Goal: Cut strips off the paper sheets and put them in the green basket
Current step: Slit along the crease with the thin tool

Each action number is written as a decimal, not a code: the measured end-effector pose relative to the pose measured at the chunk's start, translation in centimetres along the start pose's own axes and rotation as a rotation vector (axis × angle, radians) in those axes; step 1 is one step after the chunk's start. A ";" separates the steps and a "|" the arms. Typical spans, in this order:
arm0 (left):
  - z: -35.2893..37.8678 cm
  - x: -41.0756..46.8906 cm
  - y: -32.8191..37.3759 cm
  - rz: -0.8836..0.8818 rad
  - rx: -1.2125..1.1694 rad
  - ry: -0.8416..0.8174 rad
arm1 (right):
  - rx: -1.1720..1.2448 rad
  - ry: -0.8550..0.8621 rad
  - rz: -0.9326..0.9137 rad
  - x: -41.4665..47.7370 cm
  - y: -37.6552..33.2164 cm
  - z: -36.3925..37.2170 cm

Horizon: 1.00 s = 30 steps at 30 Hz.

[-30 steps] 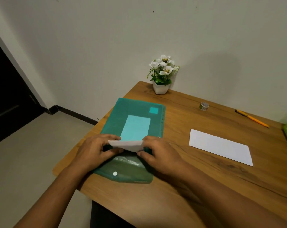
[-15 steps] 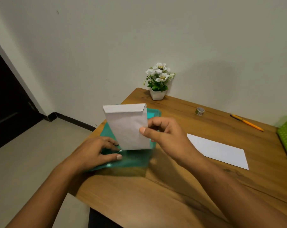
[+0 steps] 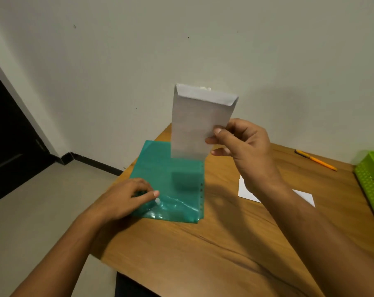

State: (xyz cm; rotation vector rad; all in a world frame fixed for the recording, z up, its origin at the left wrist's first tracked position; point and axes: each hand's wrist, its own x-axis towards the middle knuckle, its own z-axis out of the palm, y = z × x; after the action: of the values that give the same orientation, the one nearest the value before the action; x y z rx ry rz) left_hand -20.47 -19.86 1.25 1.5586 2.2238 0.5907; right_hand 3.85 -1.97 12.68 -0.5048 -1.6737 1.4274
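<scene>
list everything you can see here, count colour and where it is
white envelope: 1, white, held upright in the air over the table's far side
plastic folder: 1, teal, flat on the table's left part
white paper: 1, white, flat on the table, partly hidden by the right forearm
pen: 1, orange, far right part of the table
basket: 1, green, at the table's right edge, cut off by the frame
table: 1, brown wood, against the wall
door: 1, dark, far left
left hand: 1, rests on the folder's near left part
right hand: 1, pinches the envelope's lower right edge
</scene>
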 end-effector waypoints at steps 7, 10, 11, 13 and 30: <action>1.7 1.0 0.9 -0.042 0.108 0.112 | -0.058 -0.030 0.056 -1.2 2.6 -0.1; 1.6 1.3 0.9 -0.070 0.112 0.109 | -0.086 -0.018 0.064 -1.2 3.5 -0.2; 1.6 1.4 1.0 -0.077 0.115 0.098 | -0.095 -0.017 0.072 -1.2 3.7 -0.2; 1.3 2.4 1.3 -0.101 0.123 0.092 | -0.109 -0.035 0.087 -0.1 4.3 -0.5; 1.7 8.5 12.2 0.158 -0.579 0.246 | -0.106 0.026 0.154 0.9 5.1 -5.7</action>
State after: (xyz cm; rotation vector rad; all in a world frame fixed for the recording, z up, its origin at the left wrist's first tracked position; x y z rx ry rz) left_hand -12.73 -7.90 5.84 1.4064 1.8446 1.3926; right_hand 6.78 3.46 8.09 -0.7220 -1.7270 1.4399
